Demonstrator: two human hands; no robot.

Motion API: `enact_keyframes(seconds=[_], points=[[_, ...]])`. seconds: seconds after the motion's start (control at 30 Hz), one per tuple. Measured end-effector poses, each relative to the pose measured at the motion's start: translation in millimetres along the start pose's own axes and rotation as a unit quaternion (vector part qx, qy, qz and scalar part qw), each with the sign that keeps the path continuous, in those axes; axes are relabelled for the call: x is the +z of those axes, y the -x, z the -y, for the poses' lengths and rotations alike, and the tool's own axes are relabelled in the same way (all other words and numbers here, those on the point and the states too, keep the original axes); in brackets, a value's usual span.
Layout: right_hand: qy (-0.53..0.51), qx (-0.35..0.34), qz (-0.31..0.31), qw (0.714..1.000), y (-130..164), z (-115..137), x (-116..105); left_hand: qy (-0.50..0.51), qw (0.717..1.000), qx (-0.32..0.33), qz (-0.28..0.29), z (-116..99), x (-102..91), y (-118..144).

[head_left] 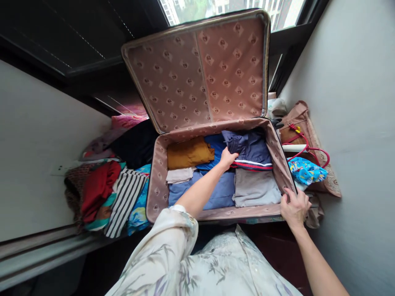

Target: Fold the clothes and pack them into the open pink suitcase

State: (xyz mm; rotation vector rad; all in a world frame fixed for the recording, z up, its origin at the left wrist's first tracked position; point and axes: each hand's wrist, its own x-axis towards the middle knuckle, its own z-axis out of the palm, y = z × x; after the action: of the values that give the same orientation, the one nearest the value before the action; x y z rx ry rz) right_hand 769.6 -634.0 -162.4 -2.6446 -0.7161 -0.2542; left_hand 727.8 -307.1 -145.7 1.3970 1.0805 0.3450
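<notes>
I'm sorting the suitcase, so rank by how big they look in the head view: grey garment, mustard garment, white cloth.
1. Grey garment, largest.
2. Mustard garment, somewhat smaller, though it lies farther back.
3. White cloth, clearly smallest.

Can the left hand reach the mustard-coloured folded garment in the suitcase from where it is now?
Probably yes: the left hand rests inside the open suitcase, beside the mustard garment, and nothing lies on top of it.

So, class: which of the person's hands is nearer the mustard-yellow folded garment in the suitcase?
Left. The left hand rests just right of the mustard-yellow garment; the right hand grips the suitcase at its far right corner.
</notes>
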Motion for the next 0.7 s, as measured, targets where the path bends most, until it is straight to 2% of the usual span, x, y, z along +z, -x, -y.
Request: enact_keyframes(seconds=[0.07, 0.13, 0.23, 0.3, 0.4, 0.5, 0.6, 0.7], points=[[-0.001, -0.001, 0.0, 1.0, 0, -1, 0, 0.013, 1.0, 0.008, 0.012, -14, -27.1, 1], [0.002, 0.0, 0.001, 1.0, 0, -2, 1, 0.04, 0.999, 0.016, 0.03, -29, -63.2, 11], [0.014, 0.001, 0.007, 1.0, 0, -5, 2, 0.124, 0.99, 0.018, 0.07, -54, -132.5, 37], [0.024, 0.001, 0.007, 1.0, 0, -7, 4, 0.165, 0.984, 0.016, 0.066, -68, -183.4, 56], [0.03, 0.004, -0.003, 1.0, 0, -10, 6, 0.173, 0.985, 0.016, 0.014, -85, -256.6, 74], [0.017, 0.011, -0.015, 1.0, 0, -14, 7, 0.173, 0.983, 0.025, -0.05, -99, -322.0, 74], [0.003, 0.02, -0.025, 0.999, 0, -20, 11, 0.186, 0.976, 0.048, -0.107, -114, -385.4, 58], [0.001, 0.026, -0.048, 0.999, 0, -29, 19, 0.191, 0.96, 0.098, -0.177, -124, -452.4, 32]])
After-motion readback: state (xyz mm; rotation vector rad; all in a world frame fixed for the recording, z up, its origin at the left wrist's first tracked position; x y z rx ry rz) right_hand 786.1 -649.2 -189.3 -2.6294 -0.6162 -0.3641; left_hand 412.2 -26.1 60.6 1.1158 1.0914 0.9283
